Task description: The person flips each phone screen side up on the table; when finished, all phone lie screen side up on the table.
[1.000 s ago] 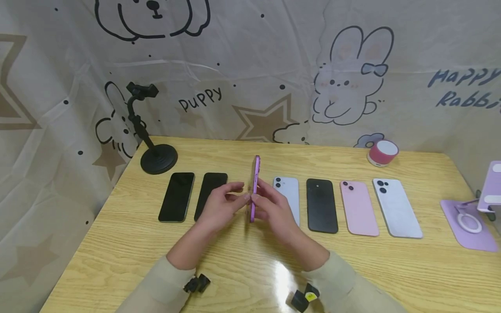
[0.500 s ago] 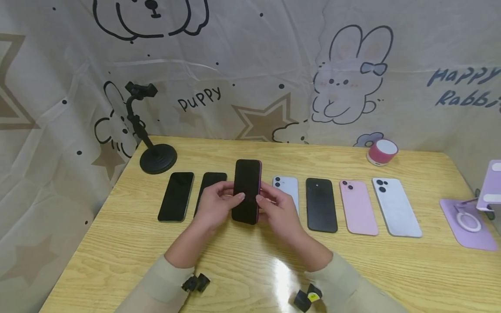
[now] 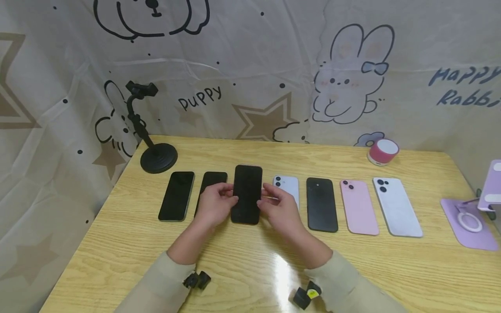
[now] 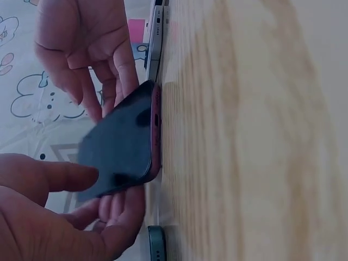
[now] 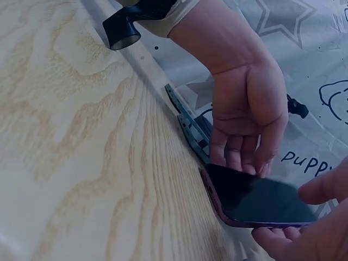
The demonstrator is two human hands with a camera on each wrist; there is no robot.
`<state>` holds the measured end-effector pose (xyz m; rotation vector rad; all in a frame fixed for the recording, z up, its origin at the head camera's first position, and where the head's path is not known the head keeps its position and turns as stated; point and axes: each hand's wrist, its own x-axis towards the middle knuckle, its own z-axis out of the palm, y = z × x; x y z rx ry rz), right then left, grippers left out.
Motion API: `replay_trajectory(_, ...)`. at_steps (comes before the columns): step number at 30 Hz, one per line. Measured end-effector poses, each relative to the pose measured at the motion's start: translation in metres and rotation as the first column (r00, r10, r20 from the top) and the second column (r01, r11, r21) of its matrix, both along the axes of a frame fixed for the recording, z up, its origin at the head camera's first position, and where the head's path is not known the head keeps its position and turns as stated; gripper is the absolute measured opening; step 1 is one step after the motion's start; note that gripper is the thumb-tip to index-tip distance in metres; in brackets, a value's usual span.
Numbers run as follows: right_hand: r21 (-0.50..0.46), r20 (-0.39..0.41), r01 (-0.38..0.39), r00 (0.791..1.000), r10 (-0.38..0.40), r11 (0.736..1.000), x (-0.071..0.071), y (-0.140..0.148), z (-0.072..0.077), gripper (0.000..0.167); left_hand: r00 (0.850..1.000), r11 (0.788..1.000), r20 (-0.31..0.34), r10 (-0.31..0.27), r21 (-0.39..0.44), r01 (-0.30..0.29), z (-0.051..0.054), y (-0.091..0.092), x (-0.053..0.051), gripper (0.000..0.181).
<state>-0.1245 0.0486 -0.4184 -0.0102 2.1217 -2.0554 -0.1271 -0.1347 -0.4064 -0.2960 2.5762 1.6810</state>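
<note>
Between the two hands is a black-screened phone (image 3: pixel 247 194) with a purple-pink frame, screen facing up. My left hand (image 3: pixel 213 204) grips its left side; in the left wrist view the left thumb lies over the screen (image 4: pixel 117 144) and the fingers curl below. My right hand (image 3: pixel 282 211) holds the right side, thumb at the edge; in the right wrist view its fingers are under the phone (image 5: pixel 261 198). Low over the wood, the phone looks tilted, its bottom edge close to the tabletop. Each hand partly covers a neighbouring phone: a black one (image 3: pixel 211 178) and a white one (image 3: pixel 288 184).
Another dark phone (image 3: pixel 176 196) lies at the left. Rightward lie a black phone (image 3: pixel 322 204), a pink phone (image 3: pixel 360 208) and a silvery-white phone (image 3: pixel 398 208). A black stand (image 3: pixel 158 158), a pink speaker (image 3: pixel 383 152) and a purple stand (image 3: pixel 469 224) stand around them.
The phone has turned from edge-on to screen up, then come slightly lower and flatter between the hands. My left thumb has slid from the screen to its left edge.
</note>
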Motion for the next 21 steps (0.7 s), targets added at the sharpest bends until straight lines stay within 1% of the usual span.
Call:
replay_trajectory(4, 0.002, 0.032, -0.029, 0.999, 0.029, 1.0, -0.001, 0.0004, -0.0008, 0.056, 0.997, 0.999, 0.068, -0.028, -0.024, 0.03, 0.0009, 0.0005, 0.0, 0.043)
replay_trajectory(8, 0.019, 0.042, -0.069, 0.997, 0.068, 0.997, -0.0025, 0.0009, -0.0016, 0.06, 0.993, 0.995, 0.101, -0.06, -0.077, 0.068, 0.002, 0.0012, 0.0015, 0.05)
replay_trajectory(11, 0.026, 0.063, -0.108, 0.992, 0.106, 0.994, -0.0037, 0.0018, -0.0011, 0.063, 0.991, 0.989, 0.106, -0.082, -0.112, 0.094, 0.003, 0.0019, 0.0028, 0.051)
replay_trajectory(14, 0.037, 0.088, -0.141, 0.987, 0.137, 0.989, -0.0044, 0.0032, 0.0, 0.064, 0.99, 0.985, 0.099, -0.096, -0.135, 0.109, 0.0039, 0.0021, 0.0036, 0.051)
replay_trajectory(21, 0.066, 0.086, -0.192, 0.979, 0.187, 0.979, -0.0045, 0.0047, 0.0015, 0.065, 0.989, 0.971, 0.097, -0.115, -0.197, 0.133, 0.0051, 0.0025, 0.0044, 0.052)
